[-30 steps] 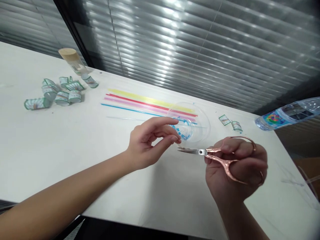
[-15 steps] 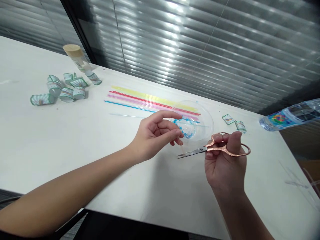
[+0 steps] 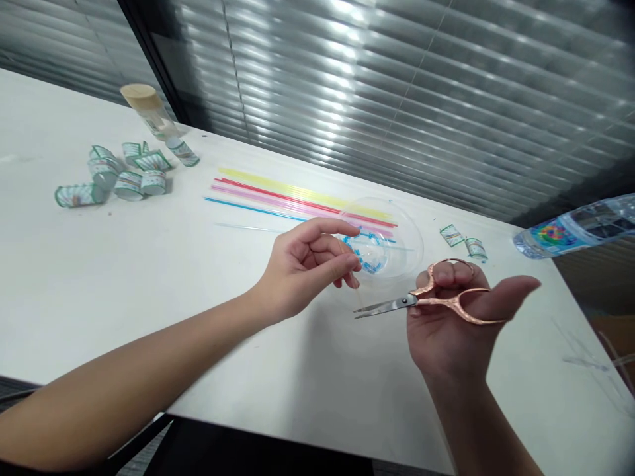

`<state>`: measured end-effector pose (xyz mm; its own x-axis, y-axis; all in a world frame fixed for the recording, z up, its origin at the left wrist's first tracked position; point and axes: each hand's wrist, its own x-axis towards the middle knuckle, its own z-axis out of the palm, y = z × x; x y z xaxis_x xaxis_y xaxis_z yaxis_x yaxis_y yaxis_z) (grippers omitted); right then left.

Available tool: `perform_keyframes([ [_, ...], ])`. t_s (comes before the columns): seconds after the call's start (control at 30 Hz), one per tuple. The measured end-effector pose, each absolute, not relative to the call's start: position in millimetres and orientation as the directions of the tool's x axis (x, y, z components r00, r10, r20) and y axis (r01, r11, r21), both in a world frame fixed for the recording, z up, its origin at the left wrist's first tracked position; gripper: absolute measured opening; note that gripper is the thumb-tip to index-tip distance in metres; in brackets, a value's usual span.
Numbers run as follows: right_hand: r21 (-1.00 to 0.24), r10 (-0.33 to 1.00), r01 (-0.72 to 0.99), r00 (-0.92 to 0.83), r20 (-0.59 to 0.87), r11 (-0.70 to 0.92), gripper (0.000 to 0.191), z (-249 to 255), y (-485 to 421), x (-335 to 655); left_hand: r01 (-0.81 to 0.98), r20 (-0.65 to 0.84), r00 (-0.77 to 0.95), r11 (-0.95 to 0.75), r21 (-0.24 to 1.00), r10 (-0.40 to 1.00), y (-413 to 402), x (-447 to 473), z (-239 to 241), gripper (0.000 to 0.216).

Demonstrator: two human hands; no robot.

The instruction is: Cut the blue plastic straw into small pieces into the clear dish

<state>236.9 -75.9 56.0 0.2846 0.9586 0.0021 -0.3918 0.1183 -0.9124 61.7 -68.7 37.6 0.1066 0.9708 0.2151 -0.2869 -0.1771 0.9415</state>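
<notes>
My left hand (image 3: 317, 264) is closed in a pinch above the table, holding a thin, pale orange straw (image 3: 360, 297) that points down. The fingers cover most of it. In my right hand (image 3: 451, 324) are copper-handled scissors (image 3: 409, 301), thumb and fingers through the loops. Their slightly parted blades point left and reach the straw's lower end. Just behind my left fingertips sits a clear plastic bowl (image 3: 404, 225), with short blue pieces (image 3: 370, 264) in it. Long thin straws in yellow (image 3: 278, 186), red (image 3: 282, 194), pink (image 3: 262, 199) and blue (image 3: 253, 207) lie behind my left hand.
Several rolled, green-edged labels (image 3: 129, 185) lie at the left beside a jar with a wooden-looking lid (image 3: 151, 112). Two more label pieces (image 3: 451, 235) lie right of the bowl. A water bottle (image 3: 565, 231) lies at the right edge. Window blinds (image 3: 397, 99) rise behind the table (image 3: 223, 370).
My right thumb has swung outward to the right, and the scissor handles have spread wider. The blades have parted a little around the straw's end. My left hand stays almost in place.
</notes>
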Motion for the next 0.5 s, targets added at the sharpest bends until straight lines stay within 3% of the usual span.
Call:
perform_keyframes([
  [0.17,-0.904,0.962,-0.370,0.243,0.127,0.213,0.058,55.5,-76.6,239.4,-0.282,0.246,0.085,-0.213,0.935,0.966,-67.9,61.8,38.4,0.024],
  [0.5,-0.911,0.952,-0.393,0.307,0.001,0.128,0.051,52.4,-74.9,239.4,-0.274,0.297,0.092,-0.262,0.925,0.950,-68.8,61.5,36.7,0.021],
])
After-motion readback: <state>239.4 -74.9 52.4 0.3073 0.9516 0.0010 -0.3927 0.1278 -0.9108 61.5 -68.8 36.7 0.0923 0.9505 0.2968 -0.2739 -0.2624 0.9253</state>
